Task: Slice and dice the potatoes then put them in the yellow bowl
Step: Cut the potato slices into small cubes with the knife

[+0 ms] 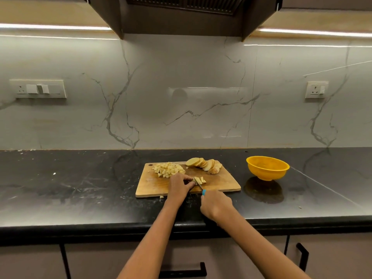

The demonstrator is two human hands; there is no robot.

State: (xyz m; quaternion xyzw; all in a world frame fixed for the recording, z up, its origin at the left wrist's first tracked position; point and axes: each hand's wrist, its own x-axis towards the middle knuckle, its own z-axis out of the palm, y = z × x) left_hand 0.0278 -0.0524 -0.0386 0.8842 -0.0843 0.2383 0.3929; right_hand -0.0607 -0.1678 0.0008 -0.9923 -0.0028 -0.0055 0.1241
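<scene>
- Pinning a small stack of potato strips (199,180) on the cutting board (221,183), the left hand (179,185) curls its fingertips onto the stack's left end.
- The strips run away from the person; the knife (199,185) crosses them just right of those fingertips.
- The right hand (216,205) grips the blue handle.
- The diced pile (168,169) and slices (204,164) lie further back; the yellow bowl (267,168) stands off the board's right.
</scene>
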